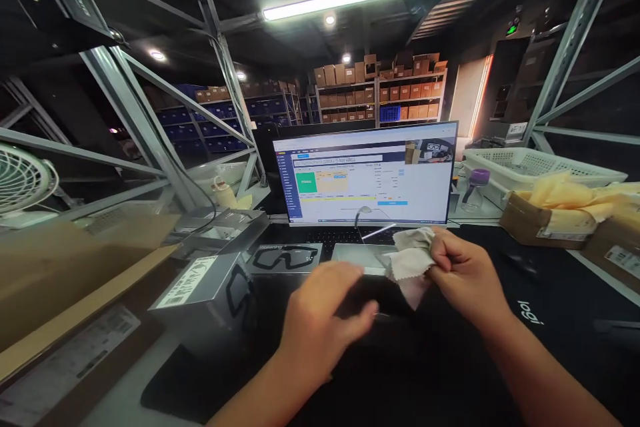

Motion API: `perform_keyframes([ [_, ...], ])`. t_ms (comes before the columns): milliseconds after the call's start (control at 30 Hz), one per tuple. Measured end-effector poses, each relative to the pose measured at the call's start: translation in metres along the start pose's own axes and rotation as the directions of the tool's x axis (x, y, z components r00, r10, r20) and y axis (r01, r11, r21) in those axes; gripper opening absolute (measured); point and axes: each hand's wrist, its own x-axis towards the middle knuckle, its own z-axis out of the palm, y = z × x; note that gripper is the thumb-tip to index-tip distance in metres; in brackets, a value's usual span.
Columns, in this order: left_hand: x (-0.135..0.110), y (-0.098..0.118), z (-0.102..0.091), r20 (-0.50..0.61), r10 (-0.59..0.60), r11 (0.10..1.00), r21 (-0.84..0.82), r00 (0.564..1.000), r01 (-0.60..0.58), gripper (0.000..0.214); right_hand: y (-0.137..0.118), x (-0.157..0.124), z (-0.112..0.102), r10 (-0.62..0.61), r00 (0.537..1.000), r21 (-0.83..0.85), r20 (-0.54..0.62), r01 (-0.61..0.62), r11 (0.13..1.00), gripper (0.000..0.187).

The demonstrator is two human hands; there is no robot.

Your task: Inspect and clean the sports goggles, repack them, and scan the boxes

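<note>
Between its thumb and fingers, my right hand (467, 277) pinches a crumpled whitish cloth (411, 260) with a zigzag-cut edge. To its left, my left hand (316, 317) has its thumb and fingers apart, slightly blurred. A dark shape lies behind its fingertips; whether they touch it I cannot tell. Left of that hand stands a grey box (200, 307) with a printed outline of goggles and a white label on top. Another box (285, 258) with a similar goggle print sits behind it. A pale flat box (357, 255) is partly hidden behind the cloth and the left hand.
A lit monitor (350, 180) stands behind a keyboard (335, 237). An open cardboard box (85, 333) fills the left side, with a fan (23, 180) beyond. At right are a cardboard box (525, 220) of yellowish packets, a white basket (555, 177) and a purple-capped bottle (477, 183).
</note>
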Motion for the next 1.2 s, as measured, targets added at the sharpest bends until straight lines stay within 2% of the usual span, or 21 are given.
perform_keyframes([
  [33, 0.001, -0.001, -0.004, -0.06, 0.013, 0.997, 0.08, 0.998, -0.008, 0.035, -0.001, 0.001, -0.007, -0.051, 0.998, -0.015, 0.036, 0.052, 0.999, 0.024],
  [100, 0.002, -0.001, -0.01, -0.146, 0.027, 0.972, 0.236, 0.989, 0.008, 0.041, -0.004, 0.001, -0.014, -0.146, 0.985, -0.052, 0.095, 0.151, 0.987, 0.026],
  [167, 0.001, 0.003, -0.013, -0.143, 0.019, 0.957, 0.288, 0.99, 0.024, 0.053, -0.008, -0.001, -0.015, -0.21, 0.966, -0.079, 0.15, 0.223, 0.972, 0.029],
  [300, -0.001, 0.013, -0.016, 0.014, 0.0, 0.98, 0.197, 1.0, -0.003, 0.068, -0.016, -0.008, -0.002, -0.283, 0.926, -0.063, 0.251, 0.307, 0.95, 0.034],
  [367, -0.001, 0.014, -0.016, 0.122, 0.001, 0.988, 0.153, 0.993, -0.02, 0.067, -0.019, -0.01, 0.007, -0.335, 0.895, -0.027, 0.294, 0.358, 0.933, 0.034],
  [467, 0.0, 0.01, -0.014, 0.235, 0.021, 0.998, 0.056, 0.972, -0.035, 0.047, -0.022, -0.012, 0.019, -0.402, 0.845, 0.013, 0.352, 0.426, 0.905, 0.033],
  [533, 0.0, 0.006, -0.012, 0.241, 0.02, 1.0, 0.004, 0.97, -0.022, 0.031, -0.022, -0.014, 0.027, -0.413, 0.834, 0.009, 0.367, 0.441, 0.897, 0.033],
  [633, 0.0, 0.002, -0.008, 0.162, 0.006, 1.0, -0.014, 0.987, -0.004, 0.017, -0.019, -0.016, 0.035, -0.381, 0.854, 0.03, 0.354, 0.397, 0.918, 0.033],
  [733, -0.001, 0.001, -0.005, 0.089, 0.026, 0.999, -0.025, 0.996, -0.024, 0.015, -0.016, -0.014, 0.034, -0.278, 0.865, 0.149, 0.417, 0.237, 0.96, 0.038],
  [800, 0.0, -0.001, -0.005, 0.085, 0.033, 0.998, -0.05, 0.996, -0.029, 0.02, -0.013, -0.01, 0.027, -0.188, 0.824, 0.225, 0.535, 0.076, 0.971, 0.043],
  [867, 0.002, -0.002, -0.007, 0.073, 0.021, 0.997, -0.076, 0.997, -0.016, 0.023, -0.009, -0.005, 0.016, -0.124, 0.75, 0.263, 0.65, -0.069, 0.962, 0.046],
  [933, 0.003, -0.004, -0.009, 0.04, 0.006, 0.996, -0.089, 0.999, -0.003, 0.026, -0.002, 0.001, 0.003, -0.104, 0.692, 0.284, 0.715, -0.151, 0.947, 0.048],
  [1033, 0.004, -0.006, -0.01, 0.002, -0.006, 0.994, -0.111, 1.0, 0.006, 0.026, 0.009, 0.008, -0.01, -0.125, 0.657, 0.322, 0.743, -0.187, 0.928, 0.053],
  [1133, 0.003, -0.005, -0.006, 0.005, -0.027, 0.991, -0.128, 1.0, 0.027, 0.024, 0.01, 0.011, -0.012, -0.143, 0.685, 0.342, 0.715, -0.165, 0.925, 0.055],
  [1200, 0.003, -0.003, -0.003, 0.016, -0.019, 0.993, -0.115, 1.0, 0.021, 0.022, 0.003, 0.009, -0.007, -0.161, 0.692, 0.315, 0.704, -0.1, 0.944, 0.053],
])
